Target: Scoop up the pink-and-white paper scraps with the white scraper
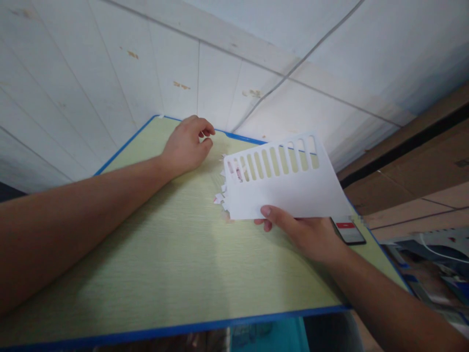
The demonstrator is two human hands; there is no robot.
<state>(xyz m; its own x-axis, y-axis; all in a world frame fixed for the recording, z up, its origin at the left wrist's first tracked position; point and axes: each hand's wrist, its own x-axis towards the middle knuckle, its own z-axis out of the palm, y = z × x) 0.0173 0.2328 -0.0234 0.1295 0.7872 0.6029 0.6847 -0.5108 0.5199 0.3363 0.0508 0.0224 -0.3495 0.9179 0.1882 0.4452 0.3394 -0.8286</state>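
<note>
My right hand (pixel 289 226) grips a white slotted sheet (pixel 282 195) by its lower edge, the thumb on top and the fingers underneath. A row of long rounded slots runs along the sheet's far side, and the green tabletop shows through them. Small torn paper scraps (pixel 220 197), some with pinkish marks, poke out past the sheet's left edge; the sheet covers part of them. My left hand (pixel 189 143) is at the far side of the table, left of the sheet. Its fingers are loosely curled, with a gap between thumb and forefinger and nothing visible in it.
The light green table (pixel 157 274) has a blue edge and meets a white panelled wall (pixel 220 83). A grey cable (pixel 304 58) runs down the wall. At right a phone (pixel 350 231) lies on the table, and brown cardboard boxes (pixel 421 181) stand beyond. Below the front edge is a teal container (pixel 271 337).
</note>
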